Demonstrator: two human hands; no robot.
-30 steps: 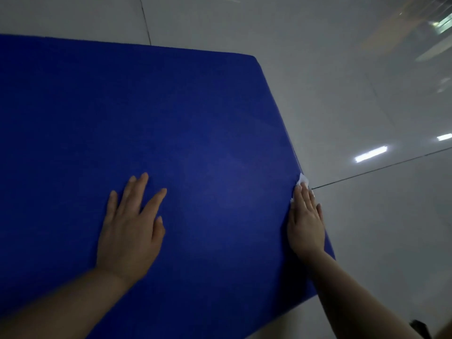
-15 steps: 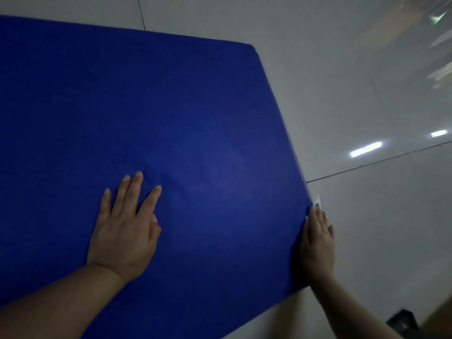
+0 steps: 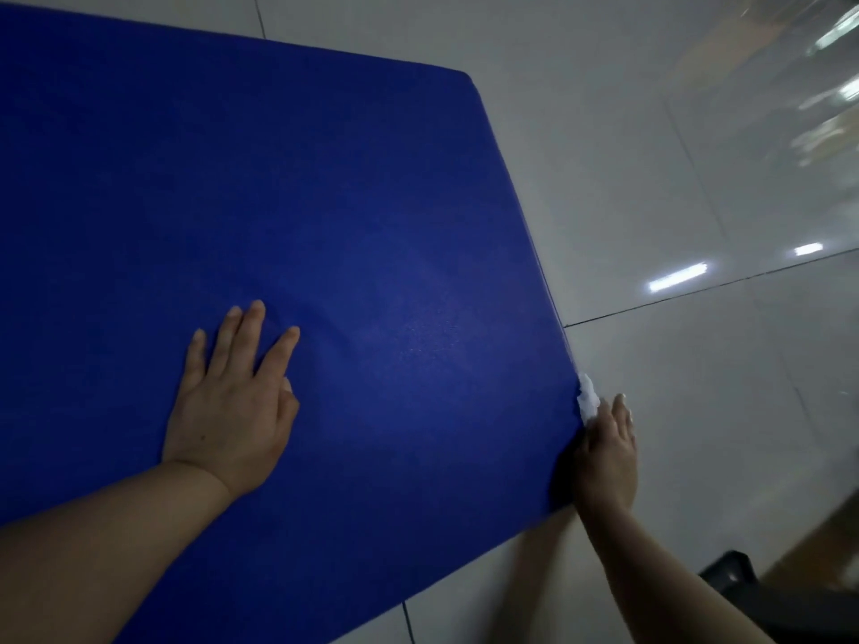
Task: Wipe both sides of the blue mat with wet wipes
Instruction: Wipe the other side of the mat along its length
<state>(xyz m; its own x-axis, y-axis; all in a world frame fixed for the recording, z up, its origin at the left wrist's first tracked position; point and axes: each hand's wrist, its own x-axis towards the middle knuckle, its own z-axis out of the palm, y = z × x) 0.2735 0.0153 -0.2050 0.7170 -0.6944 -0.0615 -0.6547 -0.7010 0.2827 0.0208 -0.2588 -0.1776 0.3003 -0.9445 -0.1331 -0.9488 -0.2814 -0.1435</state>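
The tiled floor (image 3: 697, 155) fills the view from twelve o'clock round to five o'clock, glossy and streaked with reflected light, and on it lies the blue mat (image 3: 279, 202), flat, covering everything from seven o'clock through nine to one o'clock, its right edge running down from the rounded far corner toward four o'clock. The left hand (image 3: 232, 406) rests palm-down on the mat near six o'clock, fingers spread and flat, gripping nothing, only pressing the mat in place; a soft ripple in the surface shows just beyond its fingertips. The right hand (image 3: 606, 450) sits at four o'clock against the mat's right edge, fingers extended rather than curled, with the wet wipe (image 3: 588, 402) pressed between its fingertips and the edge; only a white tuft of it shows beyond the fingers, so how much lies under the hand cannot be told. Compared with a second ago, this hand has travelled down the edge toward the near corner, from beside the floor's grout line to well below it, while the left hand has kept its place. That suggests the top face is largely done and the rim is being finished, so the turn-over for the second side probably comes soon. A dark object (image 3: 730, 569) at five o'clock is too dim to identify.
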